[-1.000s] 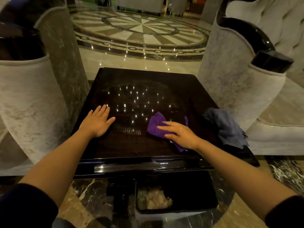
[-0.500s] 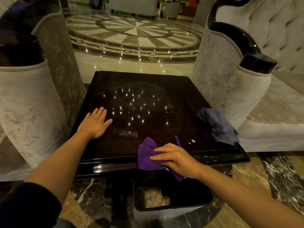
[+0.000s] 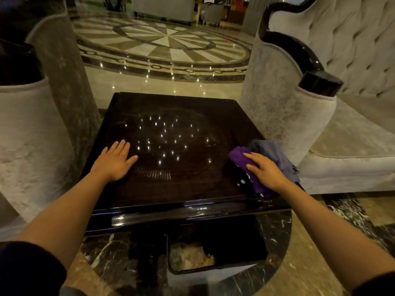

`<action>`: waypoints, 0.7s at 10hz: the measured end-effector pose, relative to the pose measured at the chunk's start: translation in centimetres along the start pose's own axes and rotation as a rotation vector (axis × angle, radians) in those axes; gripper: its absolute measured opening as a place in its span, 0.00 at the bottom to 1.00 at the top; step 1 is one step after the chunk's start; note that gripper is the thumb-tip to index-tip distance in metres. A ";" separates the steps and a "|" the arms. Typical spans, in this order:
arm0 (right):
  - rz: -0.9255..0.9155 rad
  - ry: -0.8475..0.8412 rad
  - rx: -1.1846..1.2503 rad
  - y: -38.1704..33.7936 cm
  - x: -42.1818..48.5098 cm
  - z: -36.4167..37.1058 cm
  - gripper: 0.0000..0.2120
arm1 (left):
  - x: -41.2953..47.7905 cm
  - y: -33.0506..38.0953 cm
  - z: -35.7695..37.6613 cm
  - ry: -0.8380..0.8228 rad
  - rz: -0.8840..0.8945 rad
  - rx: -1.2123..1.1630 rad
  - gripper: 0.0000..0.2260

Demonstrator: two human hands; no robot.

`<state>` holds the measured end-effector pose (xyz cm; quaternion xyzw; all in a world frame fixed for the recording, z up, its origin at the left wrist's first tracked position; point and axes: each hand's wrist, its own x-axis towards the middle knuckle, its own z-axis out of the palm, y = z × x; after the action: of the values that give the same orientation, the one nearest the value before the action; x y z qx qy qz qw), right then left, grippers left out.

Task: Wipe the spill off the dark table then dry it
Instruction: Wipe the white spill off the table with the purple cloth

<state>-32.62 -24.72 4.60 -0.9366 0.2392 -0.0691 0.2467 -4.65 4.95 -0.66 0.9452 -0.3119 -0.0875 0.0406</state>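
The dark glossy table (image 3: pixel 175 107) fills the middle of the view and mirrors many ceiling lights. My left hand (image 3: pixel 114 162) lies flat on its left side, fingers apart, holding nothing. My right hand (image 3: pixel 265 170) presses a purple cloth (image 3: pixel 239 155) onto the table near the right front corner. A few small white drops (image 3: pixel 241 182) sit just left of the cloth. A grey-blue cloth (image 3: pixel 275 151) lies bunched at the right edge, touching the purple one and partly hidden behind my hand.
Pale upholstered armchairs stand close on the left (image 3: pixel 32 135) and right (image 3: pixel 284 116) of the table. A dark bin (image 3: pixel 235 268) with crumpled waste sits on the marble floor below the front edge. Patterned floor (image 3: pixel 168 41) lies beyond.
My right hand slid the purple cloth from the table's middle to the front edge, then right and back toward the grey-blue cloth. The left hand stayed flat in place.
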 end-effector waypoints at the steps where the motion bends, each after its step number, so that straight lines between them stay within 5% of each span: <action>1: 0.104 -0.085 -0.096 1.9 0.5 0.8 0.23 | -0.2 -0.1 -0.1 -0.002 0.003 -0.004 0.29; 4: 0.128 -0.091 -0.073 1.2 0.5 2.4 0.22 | -0.2 -0.1 0.1 0.003 0.004 0.005 0.29; 7: -0.038 -0.015 -0.067 -1.4 -2.8 4.5 0.20 | -0.7 0.1 -0.2 0.010 0.011 -0.015 0.29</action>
<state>-33.39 -20.31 1.32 -0.9491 0.2217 -0.0589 0.2158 -5.20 5.26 -0.32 0.9436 -0.3162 -0.0848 0.0497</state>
